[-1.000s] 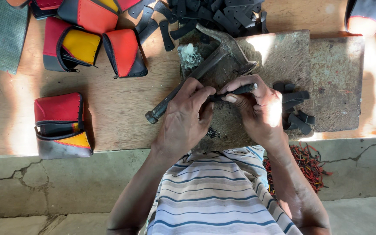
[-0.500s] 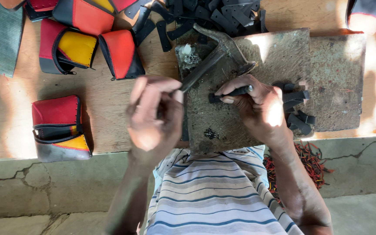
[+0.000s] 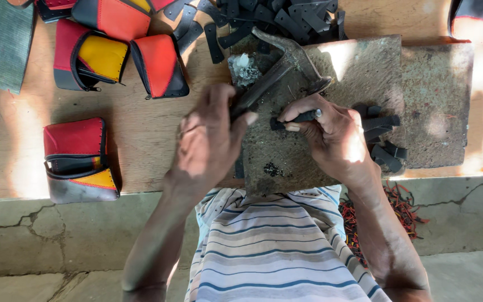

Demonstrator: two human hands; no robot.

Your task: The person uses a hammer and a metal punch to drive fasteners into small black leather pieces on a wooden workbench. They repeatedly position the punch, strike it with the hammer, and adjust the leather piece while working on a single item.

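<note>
On stone slab, strap between right fingers.

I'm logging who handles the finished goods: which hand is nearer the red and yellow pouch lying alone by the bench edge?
Left. The left hand grips the hammer handle, a stretch of bare wood right of the pouch. The right hand pinches a black strap on the stone slab, further off.

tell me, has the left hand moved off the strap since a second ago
Yes. The left hand has left the black strap, which the right hand pins to the stone slab, and now grips the hammer handle nearer the slab's left edge.
</note>
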